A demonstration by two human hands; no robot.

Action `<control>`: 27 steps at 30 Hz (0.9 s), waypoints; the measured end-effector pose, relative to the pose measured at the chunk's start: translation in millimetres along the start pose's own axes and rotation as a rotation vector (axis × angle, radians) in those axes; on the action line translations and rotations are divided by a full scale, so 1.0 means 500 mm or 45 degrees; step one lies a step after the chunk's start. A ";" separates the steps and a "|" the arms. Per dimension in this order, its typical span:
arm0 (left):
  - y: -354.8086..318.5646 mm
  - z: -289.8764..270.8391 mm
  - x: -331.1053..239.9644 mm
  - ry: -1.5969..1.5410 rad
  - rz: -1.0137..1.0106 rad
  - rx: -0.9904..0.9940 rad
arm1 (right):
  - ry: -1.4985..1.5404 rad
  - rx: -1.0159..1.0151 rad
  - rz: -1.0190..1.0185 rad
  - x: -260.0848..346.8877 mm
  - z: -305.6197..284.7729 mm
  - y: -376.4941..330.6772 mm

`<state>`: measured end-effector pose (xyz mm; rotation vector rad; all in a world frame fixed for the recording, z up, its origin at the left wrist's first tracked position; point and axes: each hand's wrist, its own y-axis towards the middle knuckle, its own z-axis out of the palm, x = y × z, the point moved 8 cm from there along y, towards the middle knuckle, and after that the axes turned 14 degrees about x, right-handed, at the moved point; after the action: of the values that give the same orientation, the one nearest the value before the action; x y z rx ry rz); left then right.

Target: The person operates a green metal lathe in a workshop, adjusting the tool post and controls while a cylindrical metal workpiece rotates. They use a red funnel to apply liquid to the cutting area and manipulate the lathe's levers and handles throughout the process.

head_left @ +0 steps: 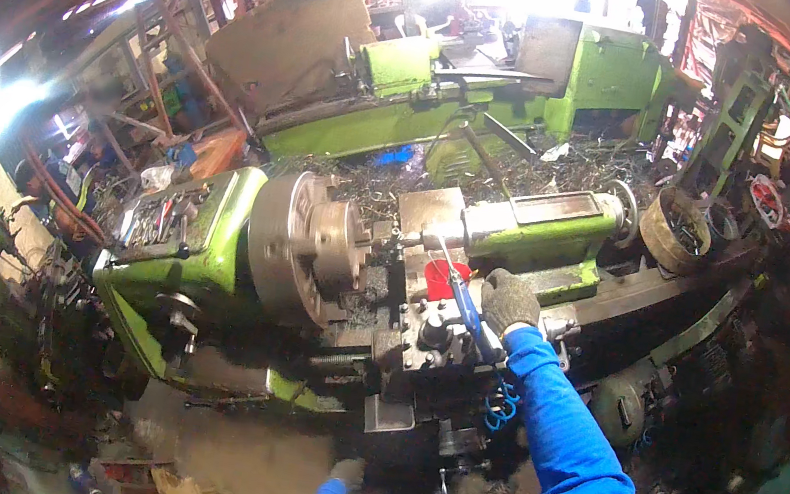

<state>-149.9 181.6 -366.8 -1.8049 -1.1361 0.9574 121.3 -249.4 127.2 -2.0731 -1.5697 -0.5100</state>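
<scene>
My right hand (510, 302), in a dark grey glove, is over the lathe's carriage with its fingers curled. What lies inside the fingers is hidden. Right beside it, on the left, a blue air blow gun (469, 306) slants across the tool post (436, 332), its thin nozzle pointing away from me. A coiled blue hose (501, 406) hangs below the gun. Behind the gun shows a red container (439, 279). Low in front of the lathe is my gloved left hand (348, 471), its fingers too small and unclear to make out.
The big chuck (309, 247) and green headstock (176, 262) stand left of the carriage, the green tailstock (544, 230) to its right. Metal shavings (577, 170) heap behind. Another green machine (610, 80) is farther back. A round bin (675, 231) stands at right.
</scene>
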 end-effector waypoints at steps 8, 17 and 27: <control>-0.200 -0.257 0.256 -1.408 -0.219 -1.501 | 0.001 -0.023 -0.058 0.007 -0.005 -0.003; -0.093 -0.264 0.387 -1.008 -1.156 -0.933 | 0.083 -0.085 -0.146 -0.001 0.005 -0.010; 0.095 -0.024 0.329 -0.331 -1.163 -0.991 | 0.947 0.113 -0.393 -0.070 -0.031 0.070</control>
<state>-70.9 317.9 -434.9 -1.3828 -2.4338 0.1812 145.4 -293.6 114.6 -1.3262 -1.3979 -1.1394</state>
